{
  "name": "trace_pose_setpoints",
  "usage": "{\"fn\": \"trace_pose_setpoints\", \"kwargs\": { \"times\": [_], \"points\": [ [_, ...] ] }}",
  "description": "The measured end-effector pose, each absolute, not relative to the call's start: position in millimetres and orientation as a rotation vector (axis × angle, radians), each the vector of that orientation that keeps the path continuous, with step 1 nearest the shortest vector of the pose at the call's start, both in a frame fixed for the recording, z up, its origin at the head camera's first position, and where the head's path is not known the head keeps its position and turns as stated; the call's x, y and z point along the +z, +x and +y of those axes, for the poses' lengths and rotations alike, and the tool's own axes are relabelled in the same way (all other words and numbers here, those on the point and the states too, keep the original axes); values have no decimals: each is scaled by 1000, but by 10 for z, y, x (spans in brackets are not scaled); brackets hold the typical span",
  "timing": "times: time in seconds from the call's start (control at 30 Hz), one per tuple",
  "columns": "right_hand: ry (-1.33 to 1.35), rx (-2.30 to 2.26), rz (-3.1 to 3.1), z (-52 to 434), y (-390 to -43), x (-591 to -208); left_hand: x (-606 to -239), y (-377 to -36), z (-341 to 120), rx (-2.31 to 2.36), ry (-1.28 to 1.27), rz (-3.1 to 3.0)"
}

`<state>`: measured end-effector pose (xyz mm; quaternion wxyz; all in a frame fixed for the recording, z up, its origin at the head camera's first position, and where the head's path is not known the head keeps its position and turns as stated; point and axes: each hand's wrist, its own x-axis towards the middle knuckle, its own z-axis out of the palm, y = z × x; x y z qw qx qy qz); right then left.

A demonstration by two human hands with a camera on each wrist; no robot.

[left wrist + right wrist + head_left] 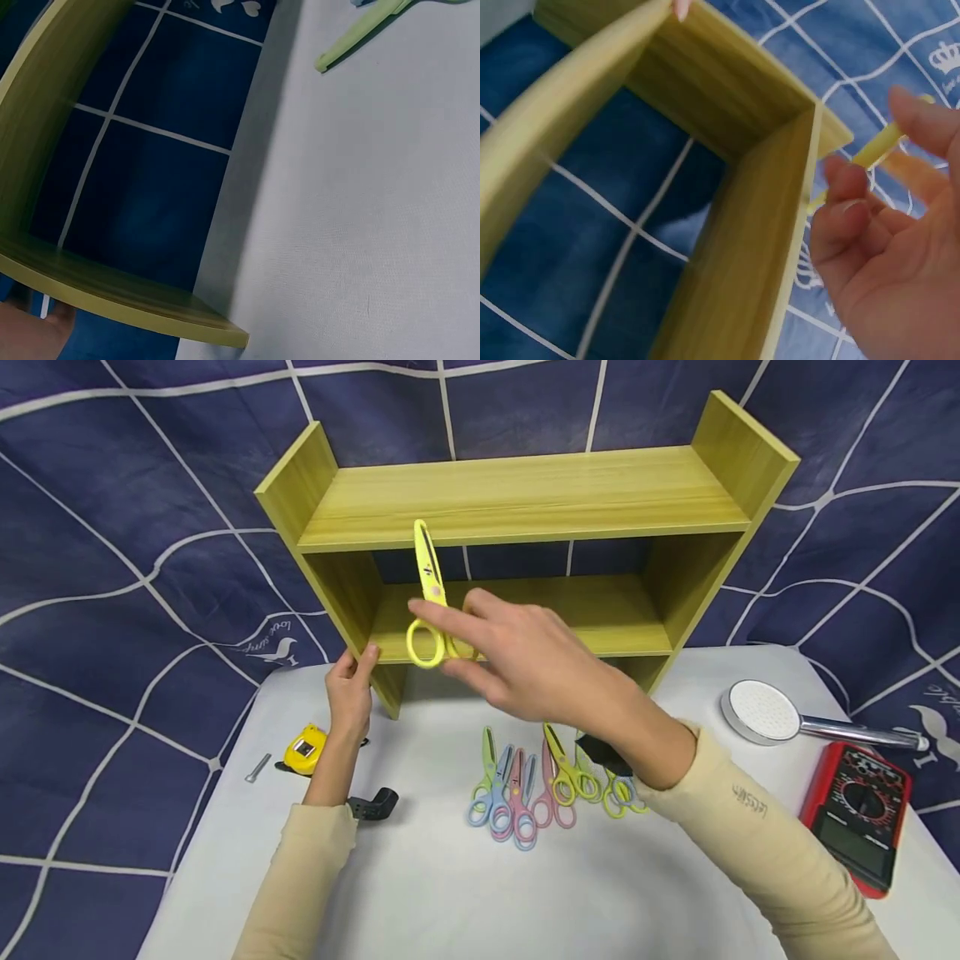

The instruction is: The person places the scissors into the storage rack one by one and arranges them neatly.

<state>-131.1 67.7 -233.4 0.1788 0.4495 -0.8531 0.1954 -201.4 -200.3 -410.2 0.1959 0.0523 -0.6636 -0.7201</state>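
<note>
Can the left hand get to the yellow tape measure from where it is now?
Probably yes. The left hand grips the shelf's left front edge, and the tape measure lies just beside its wrist on the table with nothing between.

Head view: high, looking forward and down over the tabletop [420, 893] to the wooden shelf [517, 502] at its far edge. Left wrist view: very close, low beside the shelf's left foot. Right wrist view: close, facing the shelf's interior. Shared: shelf.
</note>
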Motion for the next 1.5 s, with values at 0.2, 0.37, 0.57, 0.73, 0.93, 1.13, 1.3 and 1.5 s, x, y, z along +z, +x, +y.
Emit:
{"fn": "trace_pose_setpoints", "kwargs": {
  "times": [0.2,0.37,0.57,0.73,0.93,1.13,1.3,1.5],
  "points": [
    [1019,510,-2481,531,-1414,-2081,-4119,-2013,-2003,-2045,157,-1854],
    [888,516,-2492,410,-1431,-1952,-4129,-2015,-2014,-2059,155,-1842],
    [775,585,-2428,295,-1547,-1877,-4117,-2011,-2009,-2104,148,-1815],
    [744,577,-2321,179,-1760,-1840,-4103,-2015,-1993,-2108,154,-1807],
    [674,473,-2456,1,-2015,-1801,-4092,-2013,-1982,-2089,145,-1819],
    [645,519,-2570,-148,-2120,-1798,-4106,-1982,-1993,-2090,164,-1814],
    [628,500,-2595,-171,-2132,-1820,-4120,-1985,-1993,-2099,148,-1795],
    [658,461,-2562,-155,-2128,-1820,-4061,-1974,-1970,-2089,132,-1788]
  ]
}}
